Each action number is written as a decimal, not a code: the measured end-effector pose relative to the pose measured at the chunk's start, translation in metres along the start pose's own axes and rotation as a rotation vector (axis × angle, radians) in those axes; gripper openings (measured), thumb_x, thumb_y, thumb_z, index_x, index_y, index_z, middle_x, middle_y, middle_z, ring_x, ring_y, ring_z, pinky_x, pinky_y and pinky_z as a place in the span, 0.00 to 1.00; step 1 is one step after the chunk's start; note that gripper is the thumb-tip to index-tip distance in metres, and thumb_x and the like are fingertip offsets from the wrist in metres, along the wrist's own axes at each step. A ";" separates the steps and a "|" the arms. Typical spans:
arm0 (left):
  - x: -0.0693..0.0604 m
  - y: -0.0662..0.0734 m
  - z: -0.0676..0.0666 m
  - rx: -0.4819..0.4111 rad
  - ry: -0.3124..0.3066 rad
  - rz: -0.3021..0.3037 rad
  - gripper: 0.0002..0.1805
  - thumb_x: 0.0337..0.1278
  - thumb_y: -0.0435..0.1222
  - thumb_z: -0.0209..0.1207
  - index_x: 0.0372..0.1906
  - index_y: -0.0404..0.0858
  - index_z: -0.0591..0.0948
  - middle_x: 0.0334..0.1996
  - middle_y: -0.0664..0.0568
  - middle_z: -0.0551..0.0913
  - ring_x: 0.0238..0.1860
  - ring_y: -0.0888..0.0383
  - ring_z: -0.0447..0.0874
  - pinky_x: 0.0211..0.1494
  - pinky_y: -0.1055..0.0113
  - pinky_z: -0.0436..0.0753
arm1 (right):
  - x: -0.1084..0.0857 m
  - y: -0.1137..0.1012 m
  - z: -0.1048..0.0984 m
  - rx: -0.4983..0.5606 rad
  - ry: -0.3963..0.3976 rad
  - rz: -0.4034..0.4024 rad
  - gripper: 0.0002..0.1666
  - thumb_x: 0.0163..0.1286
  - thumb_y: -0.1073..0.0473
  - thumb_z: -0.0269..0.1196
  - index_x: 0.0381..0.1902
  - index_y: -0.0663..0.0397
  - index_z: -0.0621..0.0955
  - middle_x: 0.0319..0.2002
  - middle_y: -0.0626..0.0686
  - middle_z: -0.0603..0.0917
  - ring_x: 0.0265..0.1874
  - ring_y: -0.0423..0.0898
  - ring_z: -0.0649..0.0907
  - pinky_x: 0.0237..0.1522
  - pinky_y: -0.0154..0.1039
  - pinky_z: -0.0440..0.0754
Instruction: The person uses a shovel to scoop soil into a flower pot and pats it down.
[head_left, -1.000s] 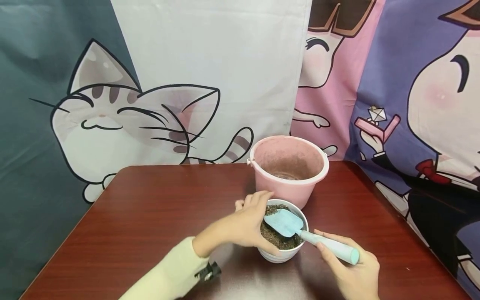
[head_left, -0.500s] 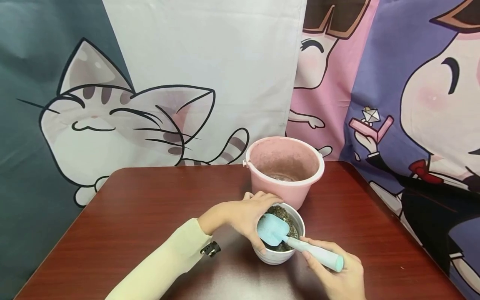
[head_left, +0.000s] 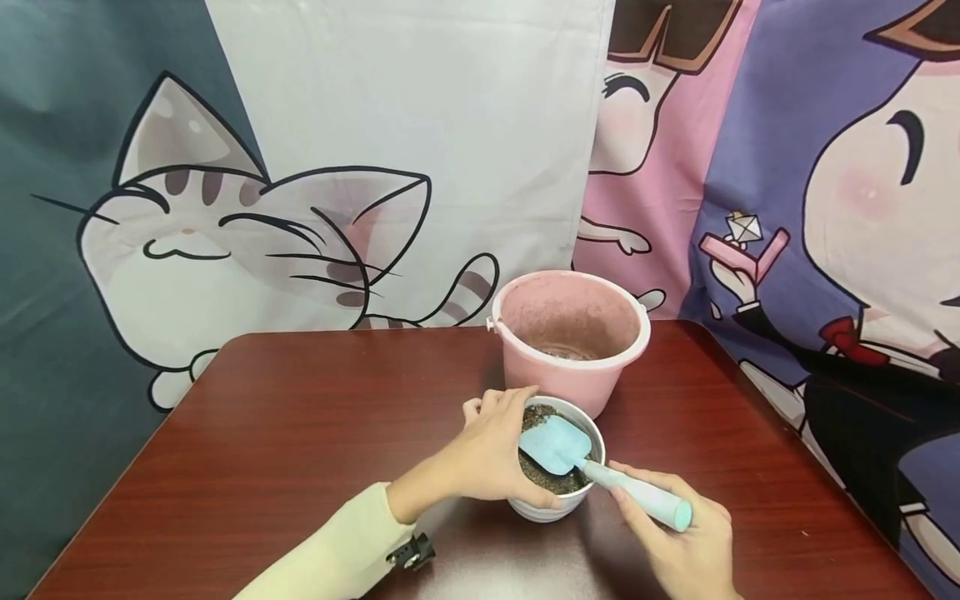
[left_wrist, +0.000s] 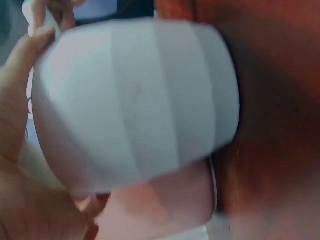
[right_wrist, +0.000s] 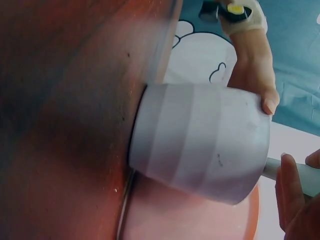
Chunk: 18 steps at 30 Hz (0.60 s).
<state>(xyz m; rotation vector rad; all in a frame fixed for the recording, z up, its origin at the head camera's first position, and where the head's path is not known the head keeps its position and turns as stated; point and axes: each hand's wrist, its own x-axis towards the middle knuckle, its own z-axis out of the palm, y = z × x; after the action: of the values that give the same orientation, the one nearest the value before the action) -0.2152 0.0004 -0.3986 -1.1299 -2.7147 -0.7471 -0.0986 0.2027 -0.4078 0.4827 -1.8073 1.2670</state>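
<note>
A white flower pot [head_left: 543, 510] with dark soil [head_left: 551, 482] inside stands on the table. My left hand [head_left: 487, 454] holds its rim from the left, thumb at the near side and fingers at the far side. In the left wrist view the ridged pot wall [left_wrist: 145, 100] fills the middle. My right hand [head_left: 686, 533] grips the pale handle of a light-blue garden trowel [head_left: 555, 444], whose blade lies over the soil within the pot's mouth. The right wrist view shows the trowel handle [right_wrist: 302, 177] at the pot's rim; the blade is hidden there.
Right behind the pot stands a pink bucket [head_left: 577, 379], its inner wall stained brown. Both rest on a dark red-brown table [head_left: 337, 400]. A printed cartoon cloth [head_left: 450, 100] hangs behind the table's far edge.
The trowel blade tilted leftward in the pot, then came back to the right and up. My left thumb has slid rightward along the near rim. The bucket stays in place.
</note>
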 end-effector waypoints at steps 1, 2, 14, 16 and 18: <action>-0.003 0.004 0.002 -0.003 0.029 -0.035 0.71 0.16 0.67 0.76 0.72 0.36 0.61 0.63 0.51 0.71 0.57 0.53 0.64 0.51 0.55 0.57 | 0.001 0.001 -0.001 -0.009 0.001 -0.014 0.21 0.40 0.86 0.70 0.36 0.73 0.85 0.35 0.61 0.89 0.34 0.33 0.87 0.32 0.23 0.79; -0.006 0.008 0.003 -0.003 0.055 -0.064 0.71 0.15 0.67 0.76 0.72 0.36 0.61 0.63 0.50 0.71 0.57 0.53 0.64 0.50 0.55 0.57 | 0.002 0.002 -0.001 -0.017 0.002 -0.026 0.20 0.41 0.85 0.71 0.36 0.73 0.85 0.35 0.60 0.89 0.33 0.33 0.87 0.31 0.23 0.79; -0.017 0.052 0.015 0.157 0.207 -0.334 0.73 0.19 0.74 0.70 0.71 0.31 0.60 0.57 0.41 0.69 0.51 0.43 0.63 0.46 0.51 0.60 | 0.001 0.001 -0.003 -0.004 0.019 0.032 0.21 0.41 0.87 0.69 0.37 0.76 0.84 0.36 0.61 0.89 0.37 0.35 0.87 0.35 0.23 0.80; -0.017 0.053 0.013 0.158 0.184 -0.346 0.76 0.19 0.76 0.69 0.73 0.31 0.57 0.58 0.38 0.67 0.53 0.41 0.63 0.46 0.50 0.60 | 0.001 -0.001 -0.004 0.027 0.028 0.086 0.21 0.42 0.89 0.68 0.38 0.78 0.83 0.37 0.60 0.89 0.36 0.36 0.87 0.33 0.24 0.80; -0.018 0.052 0.006 0.139 0.135 -0.331 0.78 0.17 0.76 0.70 0.75 0.32 0.54 0.62 0.35 0.65 0.58 0.40 0.62 0.48 0.50 0.61 | 0.000 0.000 -0.006 0.101 0.040 0.126 0.21 0.43 0.90 0.66 0.39 0.81 0.82 0.38 0.60 0.89 0.35 0.37 0.88 0.32 0.26 0.81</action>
<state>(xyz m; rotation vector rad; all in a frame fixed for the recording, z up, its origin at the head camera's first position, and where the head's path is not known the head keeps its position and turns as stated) -0.1661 0.0230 -0.3886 -0.5861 -2.8165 -0.6316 -0.0960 0.2080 -0.4072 0.4016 -1.7693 1.4495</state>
